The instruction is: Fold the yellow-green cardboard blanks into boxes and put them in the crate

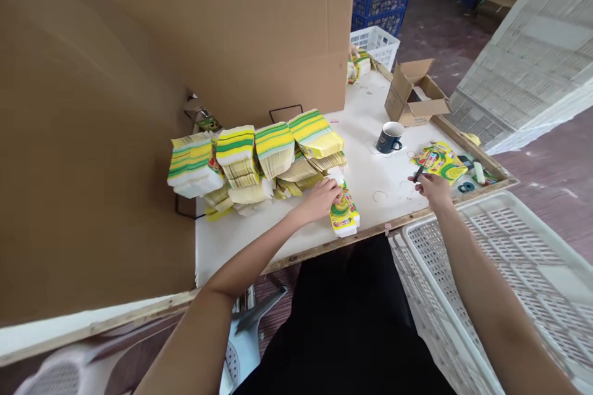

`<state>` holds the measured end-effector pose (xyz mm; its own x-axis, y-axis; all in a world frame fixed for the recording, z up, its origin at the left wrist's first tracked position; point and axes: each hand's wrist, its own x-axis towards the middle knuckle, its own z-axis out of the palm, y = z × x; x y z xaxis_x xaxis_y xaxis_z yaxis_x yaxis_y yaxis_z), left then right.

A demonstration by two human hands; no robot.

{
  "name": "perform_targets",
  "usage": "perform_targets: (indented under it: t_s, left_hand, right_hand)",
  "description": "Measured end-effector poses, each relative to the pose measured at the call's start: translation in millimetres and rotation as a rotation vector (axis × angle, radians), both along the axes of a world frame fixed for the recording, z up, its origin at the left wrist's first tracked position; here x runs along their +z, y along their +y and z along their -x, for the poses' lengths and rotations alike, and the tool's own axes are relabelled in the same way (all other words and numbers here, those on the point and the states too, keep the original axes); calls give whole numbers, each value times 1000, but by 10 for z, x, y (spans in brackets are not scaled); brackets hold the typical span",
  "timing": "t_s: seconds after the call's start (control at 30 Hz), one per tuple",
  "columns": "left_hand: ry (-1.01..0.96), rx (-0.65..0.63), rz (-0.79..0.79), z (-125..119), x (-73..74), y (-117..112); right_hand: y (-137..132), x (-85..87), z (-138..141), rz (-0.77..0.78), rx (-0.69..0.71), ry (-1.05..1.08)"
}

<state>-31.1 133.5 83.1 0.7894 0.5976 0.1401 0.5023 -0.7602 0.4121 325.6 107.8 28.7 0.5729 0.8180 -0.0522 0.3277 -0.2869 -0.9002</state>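
Observation:
My left hand (pixel 323 199), fingers curled, grips the top of a small stack of yellow flat cartons (pixel 345 216) near the table's front edge. In my right hand (pixel 433 189) is a slim black tool (pixel 418 173), pinched by the fingers; its exact kind cannot be made out. Below and beside that hand lies a yellow printed sheet or flattened carton (pixel 442 160). Left of my left hand, bundles of yellow, green and white flat cartons (pixel 275 148) are piled in rows. A loose thin band (pixel 380 196) lies between my hands.
A dark mug (pixel 390 137) and an open cardboard box (pixel 414 99) stand farther back. A tall cardboard panel (pixel 259 31) walls off the left. White plastic crates (pixel 500 247) sit at the right, below the wooden table rim (pixel 319 251). Black tape (pixel 466 187) lies near the corner.

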Motion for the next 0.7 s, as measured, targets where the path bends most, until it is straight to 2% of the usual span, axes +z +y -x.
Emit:
perform_targets:
  t_s: [0.1,0.17,0.27,0.37,0.47,0.7]
  left_hand:
    - [-60,45,-25,-5,-84,-32]
    - [-89,87,-27,15,-112,-61]
    - [-126,102,-6,54,-95,-82]
    - [-102,60,7,61,-49,-48]
    - [-48,32,-5,28,-48,4]
    - [-66,27,-24,64,-121,26]
  right_hand:
    - [-317,76,392,-122,133,233]
    - [-609,110,706,-209,289,698]
    - [-1032,140,1185,-142,503,1069]
    - [-1298,146,1583,-62,626,1209]
    - [-1409,136,1855,-34,648,1289]
    - [-1509,133,2131,34,593,1425]
